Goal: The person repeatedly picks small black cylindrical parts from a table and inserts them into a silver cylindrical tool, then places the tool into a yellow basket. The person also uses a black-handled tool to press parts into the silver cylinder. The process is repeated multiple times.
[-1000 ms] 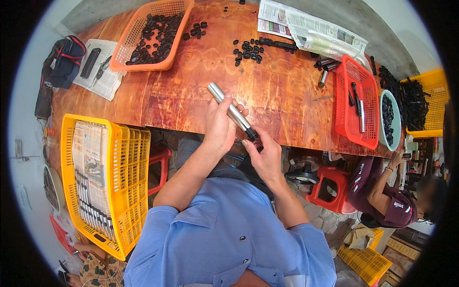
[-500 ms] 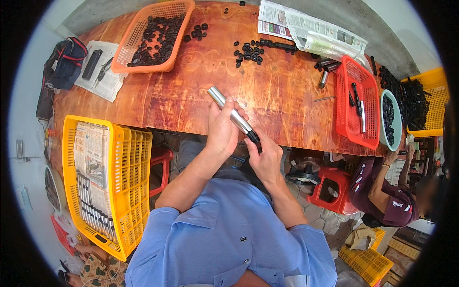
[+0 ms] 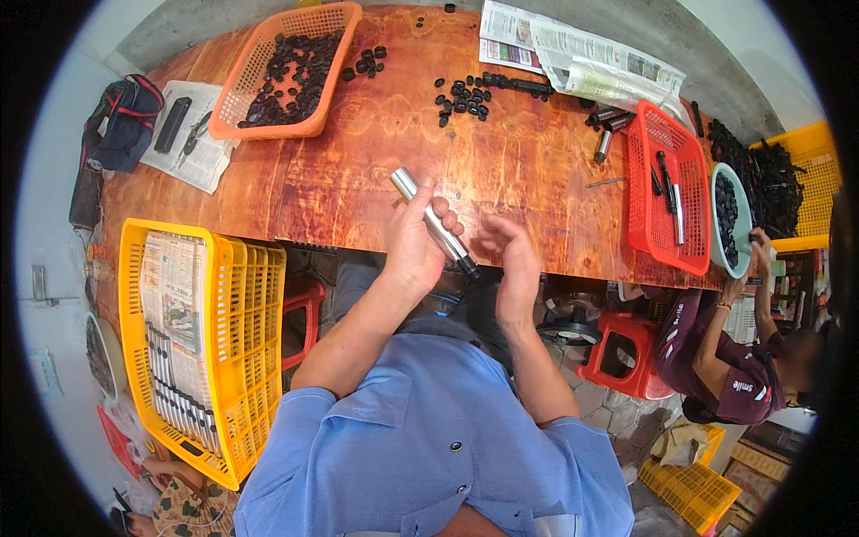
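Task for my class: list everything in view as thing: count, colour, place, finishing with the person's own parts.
Held tube: one, silver with black end, centre
Table: one, reddish-brown, top half
Left basket: one, orange, table's far left
Right basket: one, red, table's right
Bowl: one, pale green, beside right basket
Small parts: many, black, loose and in containers
Other tubes: several, silver and black, right basket, left crate
Newspapers: several, whitish, table, left crate
Crates: at least three, yellow, left, far right, lower right
Stools: two, red, below table edge
Bag: one, dark blue with red trim, far left
Co-workers: two, maroon and patterned clothing, right, lower left
Shirt: one, blue, lower centre
Left hand: one, bare, gripping tube
Right hand: one, bare, open, right of tube
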A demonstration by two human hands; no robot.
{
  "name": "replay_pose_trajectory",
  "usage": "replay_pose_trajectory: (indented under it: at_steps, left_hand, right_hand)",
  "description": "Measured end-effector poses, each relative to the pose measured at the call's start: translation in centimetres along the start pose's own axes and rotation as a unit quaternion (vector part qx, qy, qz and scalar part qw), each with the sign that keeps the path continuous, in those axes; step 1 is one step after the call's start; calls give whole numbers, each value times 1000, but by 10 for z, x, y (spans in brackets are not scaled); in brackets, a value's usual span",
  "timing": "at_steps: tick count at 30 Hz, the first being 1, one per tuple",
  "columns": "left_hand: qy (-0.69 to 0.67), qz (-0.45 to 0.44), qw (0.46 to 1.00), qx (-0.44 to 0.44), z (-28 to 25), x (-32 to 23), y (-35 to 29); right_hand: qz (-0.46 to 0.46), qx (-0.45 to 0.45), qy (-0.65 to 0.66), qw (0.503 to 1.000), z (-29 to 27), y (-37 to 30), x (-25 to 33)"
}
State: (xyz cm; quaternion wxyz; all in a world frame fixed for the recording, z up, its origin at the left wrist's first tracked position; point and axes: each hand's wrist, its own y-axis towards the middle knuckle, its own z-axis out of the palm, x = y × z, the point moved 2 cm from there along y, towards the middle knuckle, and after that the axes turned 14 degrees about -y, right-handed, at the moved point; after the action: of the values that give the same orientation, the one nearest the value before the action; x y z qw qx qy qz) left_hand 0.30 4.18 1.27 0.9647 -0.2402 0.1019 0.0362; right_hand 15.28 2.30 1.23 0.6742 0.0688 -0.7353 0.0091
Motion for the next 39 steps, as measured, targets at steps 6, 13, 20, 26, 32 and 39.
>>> replay_pose_trajectory:
  at_steps: [6,13,20,26,32,39]
  left_hand:
    - [44,-7,999,4,18,19,-16]
    - [54,22,998,-11,21,32,-28]
    - [-23,-16,999,29,18,35,-25]
    - [63,-21,991,113,3,11,5]
    - [310,196,911,188,25,-40,16]
    - [383,364,823,210,61,-42,24]
  right_hand:
    - [38,-80,120,989,21,15,-7]
    - [-4,-148,107,983,28,20,6]
    - [-5,-135,150,979,24,21,5]
    - [3,-112,84,990,-4,22,-7]
    - [10,-137,39,990,-43,26,-33]
    - [5,-144,-62,988,-43,30,-50]
